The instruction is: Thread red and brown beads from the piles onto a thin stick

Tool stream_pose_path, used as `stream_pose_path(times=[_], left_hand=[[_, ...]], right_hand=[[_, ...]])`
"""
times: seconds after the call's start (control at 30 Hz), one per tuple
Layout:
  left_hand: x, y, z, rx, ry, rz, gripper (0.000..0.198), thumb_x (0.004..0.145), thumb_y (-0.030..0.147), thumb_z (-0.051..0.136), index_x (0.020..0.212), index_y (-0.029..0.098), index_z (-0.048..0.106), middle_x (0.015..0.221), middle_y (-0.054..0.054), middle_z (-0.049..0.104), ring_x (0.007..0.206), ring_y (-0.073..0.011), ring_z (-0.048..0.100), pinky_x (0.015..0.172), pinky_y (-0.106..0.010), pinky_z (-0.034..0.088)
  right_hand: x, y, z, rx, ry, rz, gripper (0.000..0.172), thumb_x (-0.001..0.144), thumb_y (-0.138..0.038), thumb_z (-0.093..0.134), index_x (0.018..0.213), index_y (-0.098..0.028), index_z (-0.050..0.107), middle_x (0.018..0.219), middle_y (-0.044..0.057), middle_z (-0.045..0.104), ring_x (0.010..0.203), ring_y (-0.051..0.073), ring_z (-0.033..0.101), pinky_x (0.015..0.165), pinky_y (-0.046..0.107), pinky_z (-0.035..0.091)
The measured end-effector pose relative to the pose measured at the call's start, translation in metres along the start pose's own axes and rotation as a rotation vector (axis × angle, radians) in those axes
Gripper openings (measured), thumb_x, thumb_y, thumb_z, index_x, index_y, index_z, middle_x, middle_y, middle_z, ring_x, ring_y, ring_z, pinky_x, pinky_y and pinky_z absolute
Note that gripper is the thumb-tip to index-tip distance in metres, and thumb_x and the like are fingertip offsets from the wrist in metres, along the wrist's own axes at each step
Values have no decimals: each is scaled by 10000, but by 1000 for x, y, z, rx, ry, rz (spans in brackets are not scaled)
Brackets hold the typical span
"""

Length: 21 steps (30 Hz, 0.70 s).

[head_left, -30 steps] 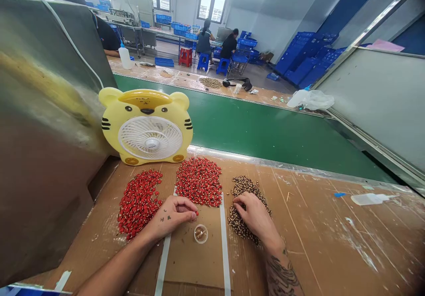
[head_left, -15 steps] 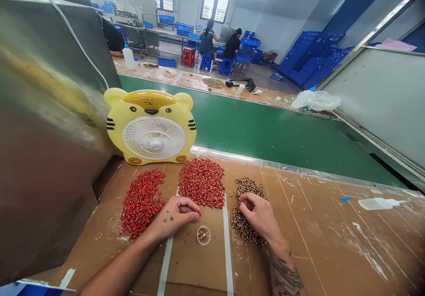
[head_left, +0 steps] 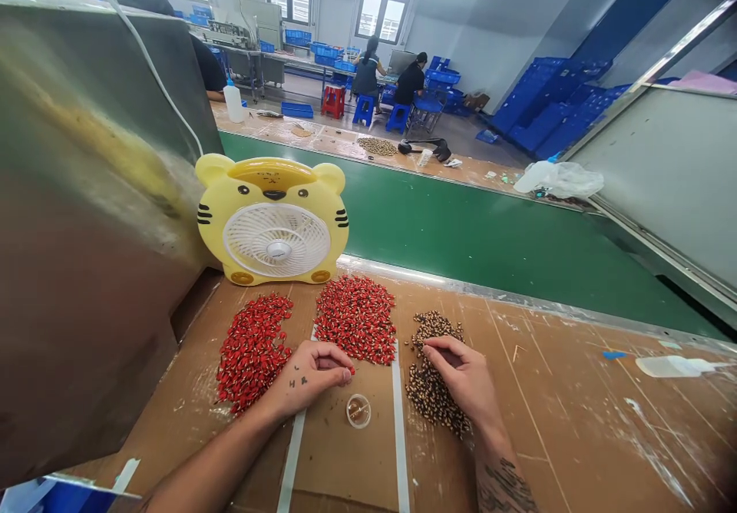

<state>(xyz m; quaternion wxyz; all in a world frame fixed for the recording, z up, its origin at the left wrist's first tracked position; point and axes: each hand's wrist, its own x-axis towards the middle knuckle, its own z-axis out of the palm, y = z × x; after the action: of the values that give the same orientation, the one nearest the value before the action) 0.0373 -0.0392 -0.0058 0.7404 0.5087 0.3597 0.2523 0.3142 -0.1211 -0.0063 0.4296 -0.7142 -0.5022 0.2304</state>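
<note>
My left hand (head_left: 309, 379) lies curled at the lower edge of a heap of red beads (head_left: 357, 319), with a tiny red bead (head_left: 351, 371) pinched at its fingertips. A second red heap (head_left: 253, 353) lies just left of that hand. My right hand (head_left: 459, 378) hovers with its fingers curled over a pile of brown speckled beads (head_left: 431, 390). Any bead in those fingers is hidden. Between my hands, a small clear round cup (head_left: 358, 411) stands on the cardboard bench cover (head_left: 345, 459), holding a little at its bottom.
A yellow tiger-shaped fan (head_left: 275, 225) stands behind the beads, beside a steel panel (head_left: 86, 229) on the left. A green conveyor belt (head_left: 461, 240) runs beyond the bench. A white squeeze bottle (head_left: 673, 366) lies to the right. Seated co-workers (head_left: 391, 75) and blue crates (head_left: 553, 106) are far back.
The whole view has drifted, with the scene shifting rightward in the picture. My right fingers have lifted from the brown pile and curled together. My left hand keeps its pinch.
</note>
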Motion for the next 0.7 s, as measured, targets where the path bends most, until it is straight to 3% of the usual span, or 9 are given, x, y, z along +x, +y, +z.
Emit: stream_pose_path(times=[0.17,0.3,0.7], left_hand=[[1,-4,6,-58,20,36,112,680,196,783,762,128,748,713,-25,723,637,-126,642,655,-230,496],[-1,-5,11,-115,-10,57,128,675,208,799,767,132,755,724,-33,736,656,-137,658,675,-244,521],[-2,-3,15,-128,-55,88,114,681,196,799,772,131,779,733,-49,758,661,-136,666,657,-221,506]], right_hand=[[-17,-23,35,277,-103,-49,158,802,-354,728,834,-208,780,869,73,764,801,227,713,705,303,581],[-30,-36,55,293,-178,-177,62,818,-265,735,831,-232,786,844,52,767,767,198,712,690,275,571],[-33,-43,66,318,-265,-381,127,881,-175,679,934,-251,767,839,41,729,770,174,679,701,282,545]])
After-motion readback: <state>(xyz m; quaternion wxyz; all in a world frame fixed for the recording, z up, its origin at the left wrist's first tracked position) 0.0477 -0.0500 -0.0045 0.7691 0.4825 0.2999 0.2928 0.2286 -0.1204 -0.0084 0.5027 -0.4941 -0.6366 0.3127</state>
